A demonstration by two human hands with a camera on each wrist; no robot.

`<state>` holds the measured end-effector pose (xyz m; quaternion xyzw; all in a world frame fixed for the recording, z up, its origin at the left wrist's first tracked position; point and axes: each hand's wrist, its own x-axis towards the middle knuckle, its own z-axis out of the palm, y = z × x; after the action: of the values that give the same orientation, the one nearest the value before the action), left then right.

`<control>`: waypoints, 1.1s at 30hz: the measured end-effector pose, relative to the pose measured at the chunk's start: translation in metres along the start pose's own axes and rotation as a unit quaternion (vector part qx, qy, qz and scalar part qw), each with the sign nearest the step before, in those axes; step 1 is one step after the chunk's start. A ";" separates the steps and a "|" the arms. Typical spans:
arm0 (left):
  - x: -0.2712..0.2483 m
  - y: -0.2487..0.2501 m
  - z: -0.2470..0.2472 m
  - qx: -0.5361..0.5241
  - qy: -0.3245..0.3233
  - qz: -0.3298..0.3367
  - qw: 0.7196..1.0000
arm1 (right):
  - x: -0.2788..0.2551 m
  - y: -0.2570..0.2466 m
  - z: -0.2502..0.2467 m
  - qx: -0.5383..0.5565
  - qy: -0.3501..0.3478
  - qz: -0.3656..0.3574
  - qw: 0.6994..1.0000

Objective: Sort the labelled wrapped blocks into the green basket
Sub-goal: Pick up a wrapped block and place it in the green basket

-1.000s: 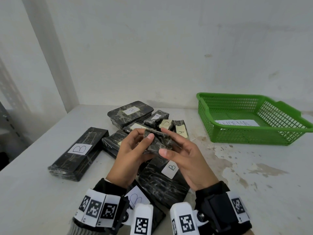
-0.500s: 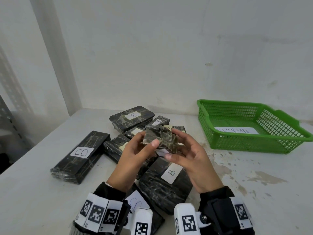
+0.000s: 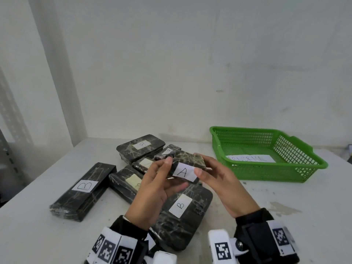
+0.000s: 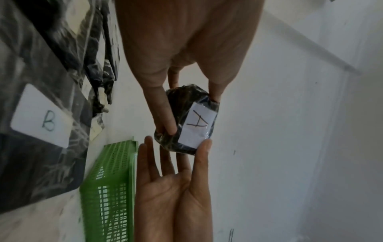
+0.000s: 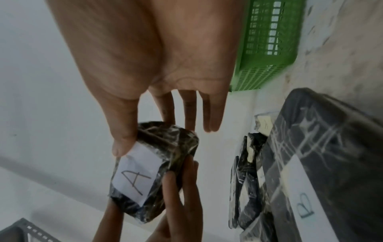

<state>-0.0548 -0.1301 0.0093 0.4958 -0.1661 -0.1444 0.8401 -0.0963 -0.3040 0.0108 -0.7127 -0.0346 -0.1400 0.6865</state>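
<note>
At about 9 o'clock on the worktop (image 3: pixel 34 233) lies a long wrapped block marked B (image 3: pixel 83 190); toward centre, a cluster of further wrapped blocks (image 3: pixel 141 147), some overlapping, and a broad flat block, also marked B (image 3: pixel 182 212), nearest the person at 6 o'clock.

Above that cluster, off the worktop: small wrapped block marked A (image 3: pixel 185 166), label facing the head camera. Left hand (image 3: pixel 152 193) grips its left end, thumb on the upper face, fingers underneath. Right hand (image 3: pixel 221 185) pinches the right end, thumb tip on the label edge and index finger behind; its other fingers extend straight, clear of the block (right wrist view).

Green basket (image 3: pixel 304 166) sits at 2 o'clock, well apart from the hands. Only a paper sheet (image 3: pixel 251 159) shows inside; writing illegible.

Handling, judged:
- Light: fingertips alone carry it, no visible strain.
- Appears stiff beneath the film, corners holding their shape.
- Glossy, wrinkled wrap looks slippery; loose film may shift under a thumb.
- Paper label is a poor hold: could peel or slide.
- Best hold: across the short faces, thumb on one broad side and fingers opposite, clear of the label, so the letter stays readable.
- Not obviously fragile; a low release into the basket should do.
</note>
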 end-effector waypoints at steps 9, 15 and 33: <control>0.032 -0.018 0.061 0.038 -0.018 -0.072 0.997 | 0.001 -0.018 -0.068 0.047 0.108 0.026 0.993; 0.085 -0.036 0.101 0.110 0.053 -0.092 0.988 | 0.033 -0.047 -0.140 0.033 0.081 0.088 0.992; 0.181 -0.095 0.116 0.215 0.040 -0.164 0.962 | 0.211 0.021 -0.222 -0.058 0.224 0.270 0.934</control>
<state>0.0526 -0.3395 0.0032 0.6908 -0.0757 -0.2208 0.6844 0.0772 -0.5542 0.0462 -0.6838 0.3225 -0.1072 0.6457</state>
